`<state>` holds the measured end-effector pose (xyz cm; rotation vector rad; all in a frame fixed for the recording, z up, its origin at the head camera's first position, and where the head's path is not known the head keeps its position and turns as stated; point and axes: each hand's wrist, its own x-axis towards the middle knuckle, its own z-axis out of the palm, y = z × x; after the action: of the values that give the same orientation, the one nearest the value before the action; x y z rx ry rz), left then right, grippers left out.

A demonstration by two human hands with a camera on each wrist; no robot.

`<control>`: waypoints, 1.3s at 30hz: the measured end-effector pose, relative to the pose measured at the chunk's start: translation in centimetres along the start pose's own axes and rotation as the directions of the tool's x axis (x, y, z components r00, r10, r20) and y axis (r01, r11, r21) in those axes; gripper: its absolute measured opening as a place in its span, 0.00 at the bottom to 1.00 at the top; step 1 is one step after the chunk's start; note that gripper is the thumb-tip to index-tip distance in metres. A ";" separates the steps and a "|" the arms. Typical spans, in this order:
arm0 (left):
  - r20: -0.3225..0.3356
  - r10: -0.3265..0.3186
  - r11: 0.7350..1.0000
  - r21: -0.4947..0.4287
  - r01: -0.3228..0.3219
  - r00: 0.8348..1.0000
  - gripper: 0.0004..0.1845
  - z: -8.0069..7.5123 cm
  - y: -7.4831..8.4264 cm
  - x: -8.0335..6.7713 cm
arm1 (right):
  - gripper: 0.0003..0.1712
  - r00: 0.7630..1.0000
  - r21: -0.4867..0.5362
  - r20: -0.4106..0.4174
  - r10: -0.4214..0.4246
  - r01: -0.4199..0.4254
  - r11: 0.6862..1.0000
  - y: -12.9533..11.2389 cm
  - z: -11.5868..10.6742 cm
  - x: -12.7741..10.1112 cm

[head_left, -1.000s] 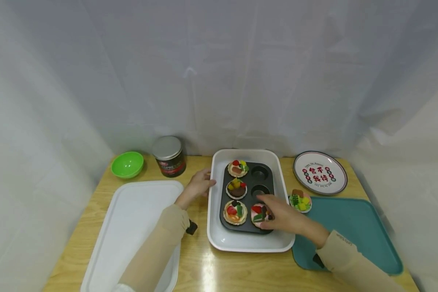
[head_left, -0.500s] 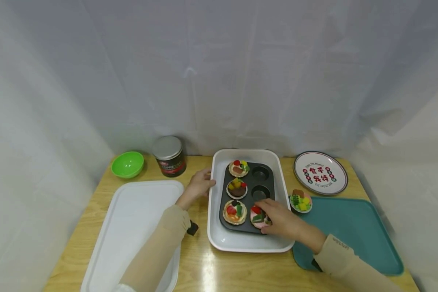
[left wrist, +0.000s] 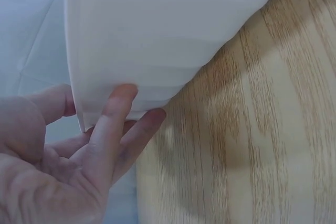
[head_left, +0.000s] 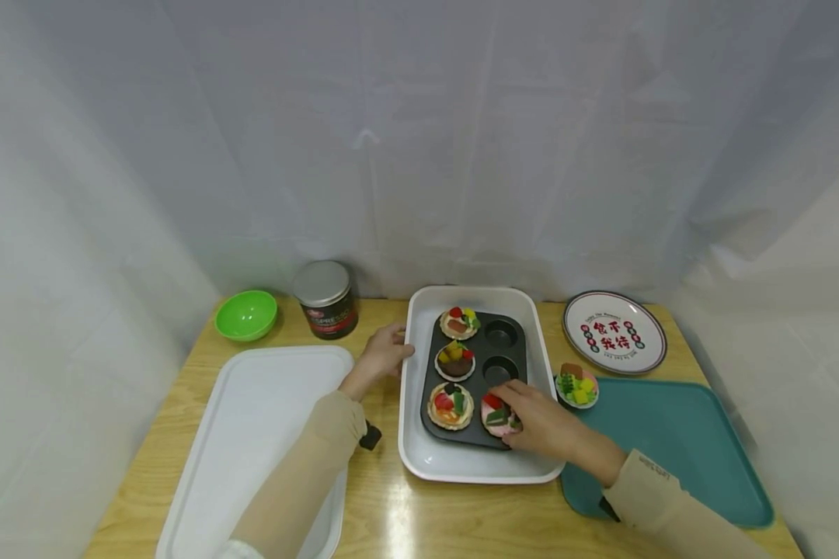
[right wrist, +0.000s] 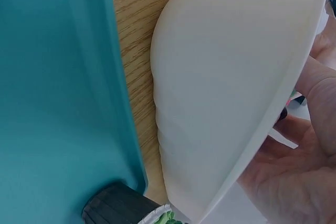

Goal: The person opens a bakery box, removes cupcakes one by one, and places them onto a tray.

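Note:
A deep white tub (head_left: pixel 485 467) holds a black muffin tin (head_left: pixel 477 320). Three toy tarts fill its left column: a back one (head_left: pixel 458 323), a brown-topped one (head_left: pixel 454 362) and a front one (head_left: pixel 450 406). My right hand (head_left: pixel 541 419) grips a pink toy tart (head_left: pixel 496 419) in the front right cup, partly hiding it; in the right wrist view the tub wall hides most of it. My left hand (head_left: pixel 384 353) pinches the tub's left rim, its thumb at the edge and fingers (left wrist: pixel 118 103) against the outer wall.
Right of the tub, another toy tart (head_left: pixel 577 386) in a black cup stands at the corner of a teal tray (head_left: pixel 678 450), with a printed plate (head_left: pixel 614 332) behind. A white tray (head_left: pixel 259 435), green bowl (head_left: pixel 246 316) and espresso tin (head_left: pixel 326 301) are on the left.
My right hand has shifted slightly and its fingers have drawn in around the pink tart. My left hand stays at the tub's rim.

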<state>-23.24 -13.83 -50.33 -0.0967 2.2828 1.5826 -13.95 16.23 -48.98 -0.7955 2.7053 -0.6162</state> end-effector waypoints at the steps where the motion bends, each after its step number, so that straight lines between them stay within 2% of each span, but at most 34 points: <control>1: 0.000 -0.001 1.000 -0.001 0.001 1.000 0.31 0.0 0.0 0.0 | 0.41 1.000 0.003 0.002 0.003 -0.003 1.000 0.0 0.0 0.0; 18: -0.008 -0.004 0.999 -0.042 0.004 1.000 0.32 0.3 0.1 -0.3 | 0.40 0.999 0.027 0.013 -0.033 0.032 0.999 0.8 -0.5 -0.3; 39: -0.023 -0.003 1.000 -0.016 0.003 1.000 0.32 0.4 0.3 -0.4 | 0.42 1.000 -0.010 -0.020 0.018 -0.018 1.000 0.7 -0.1 -0.5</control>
<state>-22.87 -13.42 -50.04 -0.1229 2.2866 1.6061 -13.86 17.10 -49.13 -0.7709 2.7325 -0.6098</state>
